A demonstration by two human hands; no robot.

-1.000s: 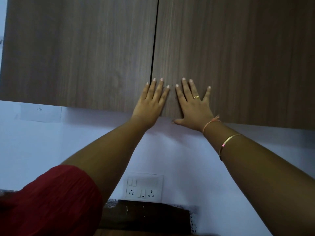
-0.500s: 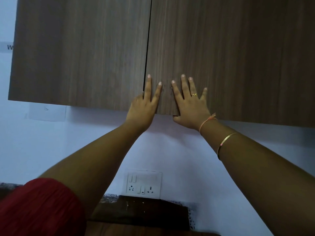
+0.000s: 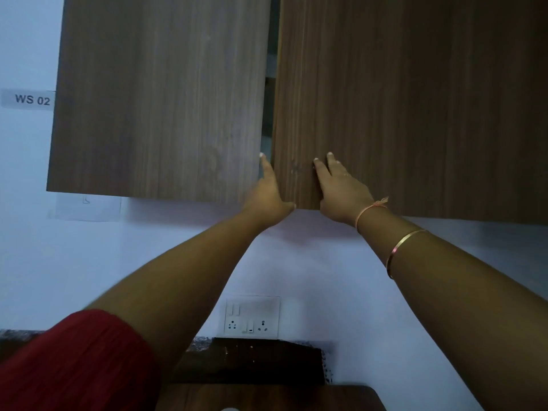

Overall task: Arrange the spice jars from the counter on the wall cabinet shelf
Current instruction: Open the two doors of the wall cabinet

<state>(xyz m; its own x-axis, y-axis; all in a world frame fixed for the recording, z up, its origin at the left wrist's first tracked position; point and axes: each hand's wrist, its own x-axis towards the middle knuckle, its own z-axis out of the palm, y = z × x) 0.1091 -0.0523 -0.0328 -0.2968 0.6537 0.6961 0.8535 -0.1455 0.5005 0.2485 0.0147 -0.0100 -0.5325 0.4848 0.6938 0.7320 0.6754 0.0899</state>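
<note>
Two doors (image 3: 163,99) stand parted: the opening step, I judge. No spice jars show on the surface (image 3: 296,396) below the hands. One, the left hand (image 3: 267,197), reaches into the gap (image 3: 271,84), grip unclear; the right hand (image 3: 341,188) lies flat on the right door (image 3: 415,99). Next, swing both wide to bare the hidden shelf.

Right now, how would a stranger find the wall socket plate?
Start at the brown wood-grain wall cabinet and drop down the white wall. The white rectangular socket plate sits just above a dark slab; it alone carries switches and two sockets.
</note>
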